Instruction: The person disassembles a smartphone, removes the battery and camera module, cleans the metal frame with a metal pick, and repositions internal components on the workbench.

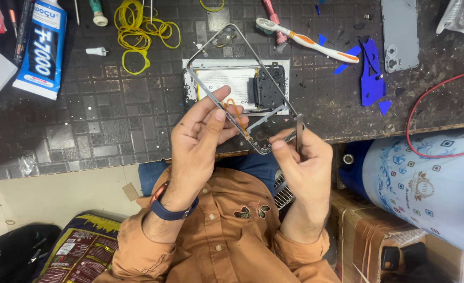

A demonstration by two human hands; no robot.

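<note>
My left hand [200, 131] grips the near side of a thin silver phone frame [241, 36], tilted up over the workbench. An orange flex cable [236, 112] runs along the frame by my thumb. Steel tweezers [299, 131] are pinched in my right hand [305, 167], their tip at the frame's lower corner. Under the frame lies an opened phone body [237, 86] with a white battery and black parts showing.
On the dark bench [85, 120]: a blue-and-white glue tube [41, 47], yellow rubber bands [137, 31], a white-and-orange toothbrush [308, 41], blue plastic scraps [371, 73], a grey phone back cover [399, 34], a red wire [426, 105]. A patterned blue drum [426, 183] stands to the right.
</note>
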